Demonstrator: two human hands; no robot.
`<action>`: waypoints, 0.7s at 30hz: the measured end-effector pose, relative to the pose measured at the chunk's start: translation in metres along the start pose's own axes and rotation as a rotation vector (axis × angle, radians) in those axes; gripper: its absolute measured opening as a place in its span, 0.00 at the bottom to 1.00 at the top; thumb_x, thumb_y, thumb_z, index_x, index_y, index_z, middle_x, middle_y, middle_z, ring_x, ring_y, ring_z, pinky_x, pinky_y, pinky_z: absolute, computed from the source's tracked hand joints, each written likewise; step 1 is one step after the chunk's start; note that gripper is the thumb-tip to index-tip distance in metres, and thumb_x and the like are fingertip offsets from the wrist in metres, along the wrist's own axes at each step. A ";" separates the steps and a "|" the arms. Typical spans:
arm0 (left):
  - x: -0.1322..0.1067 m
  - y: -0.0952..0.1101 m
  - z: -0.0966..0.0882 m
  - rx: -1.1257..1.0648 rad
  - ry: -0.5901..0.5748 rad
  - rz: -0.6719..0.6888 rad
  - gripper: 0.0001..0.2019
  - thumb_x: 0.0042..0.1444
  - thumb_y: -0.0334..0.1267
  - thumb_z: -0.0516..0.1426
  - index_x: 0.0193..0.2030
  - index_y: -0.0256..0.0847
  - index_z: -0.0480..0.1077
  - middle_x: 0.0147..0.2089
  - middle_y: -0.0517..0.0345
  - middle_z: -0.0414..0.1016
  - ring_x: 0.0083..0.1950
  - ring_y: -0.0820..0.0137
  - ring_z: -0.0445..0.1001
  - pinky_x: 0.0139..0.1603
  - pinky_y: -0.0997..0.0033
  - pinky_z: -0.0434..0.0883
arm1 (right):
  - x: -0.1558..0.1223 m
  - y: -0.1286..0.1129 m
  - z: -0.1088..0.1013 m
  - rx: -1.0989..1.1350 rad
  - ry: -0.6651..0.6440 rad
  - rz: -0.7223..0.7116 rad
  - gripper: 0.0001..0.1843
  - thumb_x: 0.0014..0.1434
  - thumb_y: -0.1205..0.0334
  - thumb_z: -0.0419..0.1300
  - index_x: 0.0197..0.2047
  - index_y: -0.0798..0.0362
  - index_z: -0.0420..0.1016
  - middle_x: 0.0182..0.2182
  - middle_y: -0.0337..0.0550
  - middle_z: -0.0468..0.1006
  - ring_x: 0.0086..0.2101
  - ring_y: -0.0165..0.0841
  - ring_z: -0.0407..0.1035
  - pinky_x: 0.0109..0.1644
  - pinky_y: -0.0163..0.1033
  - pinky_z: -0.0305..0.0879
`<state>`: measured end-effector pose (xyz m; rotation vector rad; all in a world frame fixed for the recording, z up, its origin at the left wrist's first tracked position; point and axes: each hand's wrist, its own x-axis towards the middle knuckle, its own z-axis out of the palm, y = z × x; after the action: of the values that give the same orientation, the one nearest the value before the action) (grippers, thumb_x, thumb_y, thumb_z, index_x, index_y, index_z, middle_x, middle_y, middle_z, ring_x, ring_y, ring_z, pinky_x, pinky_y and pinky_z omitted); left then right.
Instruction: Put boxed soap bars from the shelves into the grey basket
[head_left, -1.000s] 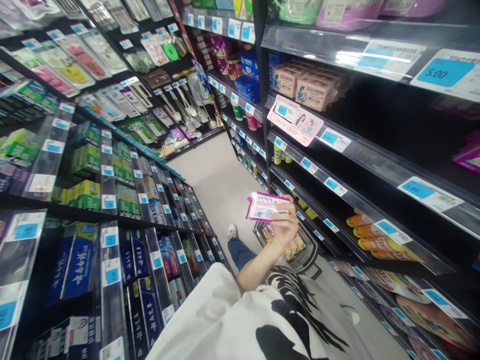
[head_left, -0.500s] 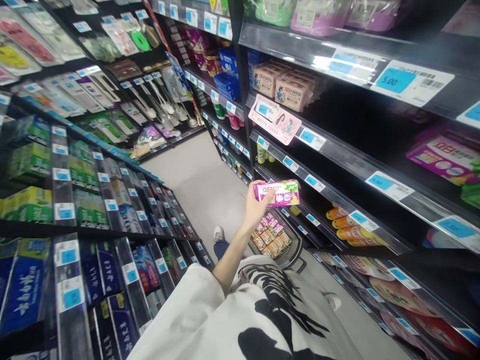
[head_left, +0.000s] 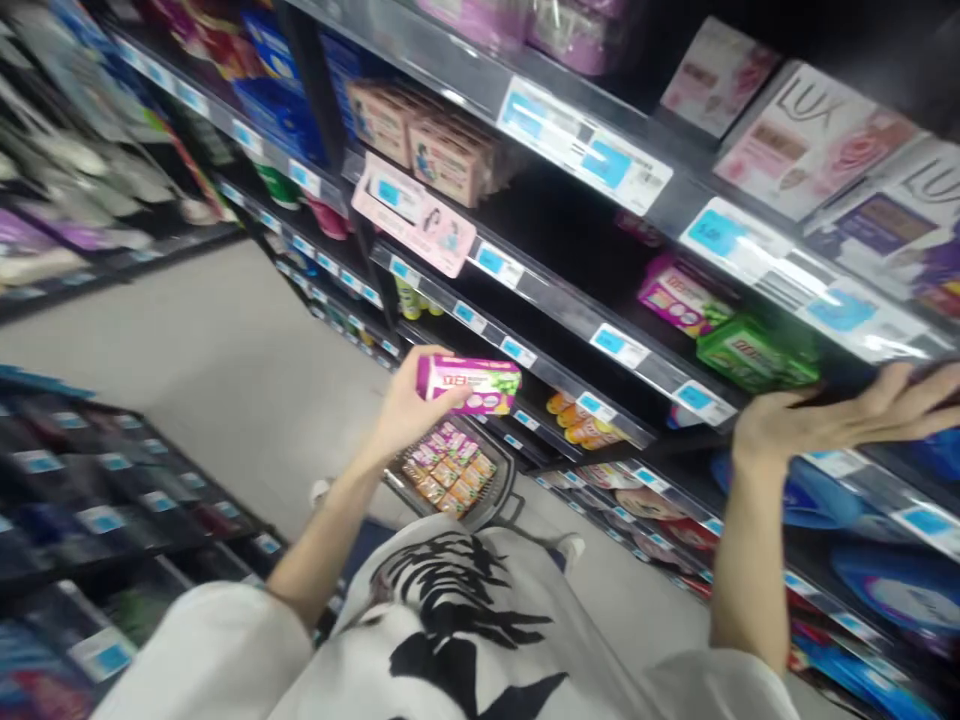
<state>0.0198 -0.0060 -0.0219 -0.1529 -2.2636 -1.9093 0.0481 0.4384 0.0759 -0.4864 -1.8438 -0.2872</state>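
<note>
My left hand is closed around one end of a purple-and-white soap pack, its printed face turned up. Below the pack, a dark grey shopping basket sits on the floor, holding several purple and orange packs in rows. On the right, my right hand reaches to the shelf edge with its fingers stretched out and nothing in it. Just left of that hand lie a green soap pack and a purple soap pack on the shelf.
White LUX boxes fill the shelf above my right hand. Pink soap boxes stand farther left, and orange bottles lie on a lower shelf. Another shelf rack rises at the left, across the grey aisle floor.
The view has swung right along the shelves. My right hand has come into view, extended toward the shelf. My left hand still grips the purple soap pack above the basket.
</note>
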 end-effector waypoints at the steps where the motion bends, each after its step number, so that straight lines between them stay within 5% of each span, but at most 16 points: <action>1: 0.007 0.004 0.004 -0.004 -0.023 0.032 0.25 0.49 0.48 0.72 0.51 0.44 0.72 0.43 0.57 0.79 0.38 0.69 0.77 0.35 0.72 0.75 | 0.001 0.002 0.001 0.012 0.112 -0.087 0.40 0.77 0.49 0.34 0.67 0.77 0.66 0.68 0.76 0.60 0.75 0.59 0.40 0.68 0.74 0.48; 3: 0.024 0.014 0.015 -0.018 -0.063 0.105 0.26 0.49 0.49 0.72 0.52 0.44 0.72 0.44 0.57 0.79 0.38 0.68 0.77 0.34 0.73 0.75 | 0.000 0.002 0.005 0.074 0.258 -0.217 0.32 0.78 0.56 0.39 0.65 0.76 0.67 0.67 0.75 0.63 0.75 0.55 0.43 0.71 0.69 0.49; 6: 0.051 0.031 0.036 -0.025 -0.094 0.224 0.28 0.49 0.50 0.72 0.54 0.43 0.71 0.46 0.57 0.78 0.41 0.67 0.78 0.38 0.71 0.76 | -0.004 0.001 0.010 0.124 0.270 -0.257 0.26 0.76 0.63 0.43 0.65 0.76 0.65 0.68 0.78 0.61 0.76 0.56 0.40 0.73 0.69 0.46; 15: 0.142 0.073 0.110 -0.127 -0.156 0.587 0.30 0.56 0.55 0.67 0.59 0.44 0.66 0.52 0.52 0.78 0.52 0.58 0.79 0.53 0.57 0.75 | -0.003 0.011 0.020 0.077 0.263 -0.236 0.26 0.72 0.63 0.46 0.69 0.63 0.60 0.70 0.69 0.59 0.76 0.56 0.37 0.74 0.73 0.46; 21: 0.211 0.073 0.142 -0.020 -0.263 0.682 0.29 0.55 0.51 0.68 0.58 0.39 0.69 0.51 0.47 0.79 0.55 0.52 0.79 0.60 0.49 0.71 | -0.004 0.012 0.020 0.069 0.253 -0.256 0.27 0.72 0.63 0.45 0.72 0.60 0.57 0.71 0.68 0.57 0.76 0.57 0.35 0.73 0.75 0.45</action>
<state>-0.1828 0.1394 0.0680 -1.0775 -1.9539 -1.5965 0.0377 0.4568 0.0656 -0.1557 -1.6607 -0.4358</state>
